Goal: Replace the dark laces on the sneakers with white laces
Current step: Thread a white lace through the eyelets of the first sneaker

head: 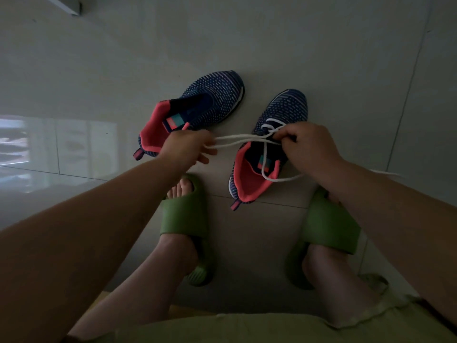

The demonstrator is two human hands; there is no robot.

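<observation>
Two navy knit sneakers with coral linings stand on the grey floor. The left sneaker [205, 105] shows no lace that I can see. The right sneaker [279, 125] has a white lace [242, 139] threaded through its front eyelets. My left hand [188, 147] grips two strands of the lace and holds them out to the left. My right hand [306, 147] pinches the lace over the shoe's tongue. A loose loop of lace hangs across the shoe's opening, and one end trails out behind my right forearm.
My feet in green slides [185, 219] [329, 226] rest on the tile floor [272, 45] just below the sneakers. A bright window reflection lies on the floor at the left. A metal edge sits at the top left corner.
</observation>
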